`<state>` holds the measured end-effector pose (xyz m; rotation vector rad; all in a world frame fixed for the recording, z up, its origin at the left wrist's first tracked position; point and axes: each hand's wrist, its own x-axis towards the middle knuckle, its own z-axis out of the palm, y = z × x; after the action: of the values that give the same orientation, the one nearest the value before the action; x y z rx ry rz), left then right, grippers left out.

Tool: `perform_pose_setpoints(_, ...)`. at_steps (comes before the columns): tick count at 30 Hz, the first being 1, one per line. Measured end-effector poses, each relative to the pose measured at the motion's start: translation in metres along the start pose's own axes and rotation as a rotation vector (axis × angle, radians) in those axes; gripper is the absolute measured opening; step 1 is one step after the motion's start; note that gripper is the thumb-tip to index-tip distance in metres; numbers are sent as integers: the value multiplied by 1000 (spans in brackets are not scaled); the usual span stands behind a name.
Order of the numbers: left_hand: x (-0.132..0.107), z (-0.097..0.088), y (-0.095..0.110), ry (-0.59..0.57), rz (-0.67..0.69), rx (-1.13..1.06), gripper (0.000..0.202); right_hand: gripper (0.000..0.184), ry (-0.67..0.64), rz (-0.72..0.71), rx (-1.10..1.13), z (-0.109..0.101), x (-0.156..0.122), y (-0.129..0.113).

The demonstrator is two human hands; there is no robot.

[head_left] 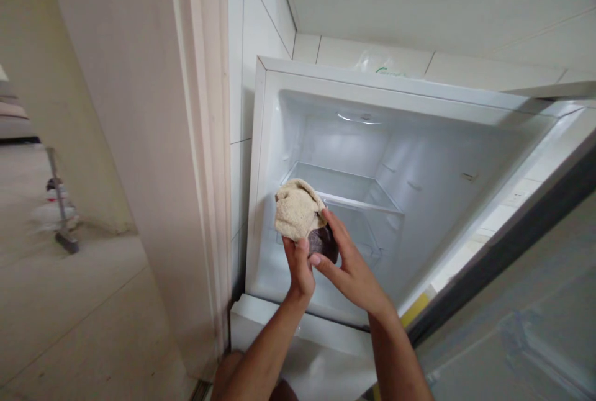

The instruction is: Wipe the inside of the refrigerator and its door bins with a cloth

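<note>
A bunched, fuzzy beige cloth point(298, 211) is between my hands, in front of the open fridge point(354, 134). Below and right of the beige part shows a dark brown part point(323, 243); whether it is a second cloth or the other side of the same one, I cannot tell. My left hand point(300, 264) grips the bundle from below, thumb on its front. Fingers and thumb of my right hand point(347, 261) close round the dark part from the right. Behind the cloth, a clear glass shelf point(344, 184) spans the fridge compartment.
The fridge door point(526, 301) stands open at the right. A lower white drawer front point(321, 339) lies beneath the compartment. Close on the left is a door frame point(195, 140); beyond it, a broom-like tool point(65, 239) stands on the floor. A clear plastic bag point(377, 64) lies on the fridge top.
</note>
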<state>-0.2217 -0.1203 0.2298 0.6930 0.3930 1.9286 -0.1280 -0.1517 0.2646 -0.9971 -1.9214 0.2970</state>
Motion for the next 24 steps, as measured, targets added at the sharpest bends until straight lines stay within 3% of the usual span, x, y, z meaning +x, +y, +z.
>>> perform_pose_setpoints(6,9,2,23,-381,-2,-88,85,103,127,47,106,1,31,-5)
perform_pose_setpoints(11,21,7,36,-512,-5,-55,83,71,456,139,164,4,51,8)
perform_pose_setpoints(15,34,1,49,-562,-50,190,63,48,589,233,224,-7,66,34)
perform_pose_setpoints(17,42,-7,61,-523,59,397,51,44,698,283,262,-18,74,50)
perform_pose_setpoints(20,61,-21,82,-368,436,737,34,41,893,323,329,-41,89,70)
perform_pose_setpoints(22,80,-29,93,-203,705,904,33,40,995,323,381,-56,100,79)
perform_pose_setpoints(24,104,-32,99,-111,868,1019,42,38,1013,326,438,-67,112,83)
